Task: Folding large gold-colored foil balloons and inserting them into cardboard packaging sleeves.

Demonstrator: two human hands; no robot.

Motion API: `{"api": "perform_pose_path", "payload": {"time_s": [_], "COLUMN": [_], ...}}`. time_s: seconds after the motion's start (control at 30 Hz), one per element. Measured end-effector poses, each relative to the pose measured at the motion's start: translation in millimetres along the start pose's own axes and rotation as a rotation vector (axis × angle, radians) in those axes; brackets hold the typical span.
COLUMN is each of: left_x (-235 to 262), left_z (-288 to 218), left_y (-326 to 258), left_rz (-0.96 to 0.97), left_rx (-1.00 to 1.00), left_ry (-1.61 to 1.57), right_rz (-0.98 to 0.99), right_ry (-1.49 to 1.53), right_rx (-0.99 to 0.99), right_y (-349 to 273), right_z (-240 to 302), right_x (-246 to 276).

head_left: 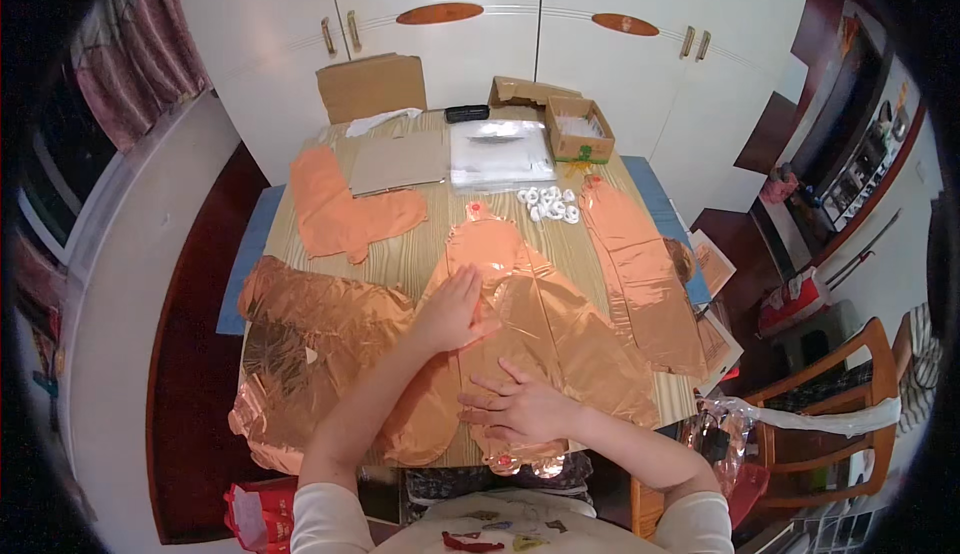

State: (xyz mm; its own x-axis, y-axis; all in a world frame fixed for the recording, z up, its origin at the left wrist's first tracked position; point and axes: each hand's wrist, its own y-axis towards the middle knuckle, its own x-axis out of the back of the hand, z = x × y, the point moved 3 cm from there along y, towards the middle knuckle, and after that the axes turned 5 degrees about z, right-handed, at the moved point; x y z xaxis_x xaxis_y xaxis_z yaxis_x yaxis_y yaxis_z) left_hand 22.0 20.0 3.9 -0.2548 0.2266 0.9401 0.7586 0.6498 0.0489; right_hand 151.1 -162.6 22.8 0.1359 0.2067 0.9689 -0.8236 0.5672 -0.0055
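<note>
A flat, uninflated rose-gold foil balloon (490, 239) lies lengthwise down the middle of the table, creased in long folds. My left hand (455, 312) rests on its upper half, fingers stretched forward and thumb out to the side. Closer to me, my right hand (520, 406) lies flat on the foil with its fingers spread. To the left, partly under my left forearm, is a large crumpled foil balloon (320, 324). Another folded foil balloon (645, 289) is on the right side, and a boot-shaped foil piece (345, 214) lies at the far left.
Several white rings (548, 204) sit beyond the middle balloon. Behind are a stack of clear plastic sleeves (500, 157), a grey board (400, 162), a small open cardboard box (580, 134) and a black case (467, 114). A wooden chair (870, 404) stands at the right.
</note>
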Motion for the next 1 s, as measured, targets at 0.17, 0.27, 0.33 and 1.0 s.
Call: {"api": "perform_pose_path", "payload": {"time_s": [0.17,0.27,0.33,1.0], "left_x": [-6.2,3.8,3.7,131.6], "left_z": [-15.5,-6.6,1.9,246.3], "left_y": [-1.7,2.8,0.0,124.8], "left_rz": [-0.059,-0.033,-0.047,-0.245], "left_rx": [0.047,0.085,0.104,0.611], "left_ry": [0.163,0.207,0.203,0.258], "right_rz": [-0.008,-0.028,-0.06,-0.136], "right_ry": [0.046,0.099,0.134,0.066], "right_rx": [0.006,0.034,-0.022,-0.185], "right_y": [-14.8,-11.3,-8.5,-13.6], "right_z": [1.6,-1.1,-7.4,-34.4], "right_x": [0.1,-4.1,16.3,24.9]}}
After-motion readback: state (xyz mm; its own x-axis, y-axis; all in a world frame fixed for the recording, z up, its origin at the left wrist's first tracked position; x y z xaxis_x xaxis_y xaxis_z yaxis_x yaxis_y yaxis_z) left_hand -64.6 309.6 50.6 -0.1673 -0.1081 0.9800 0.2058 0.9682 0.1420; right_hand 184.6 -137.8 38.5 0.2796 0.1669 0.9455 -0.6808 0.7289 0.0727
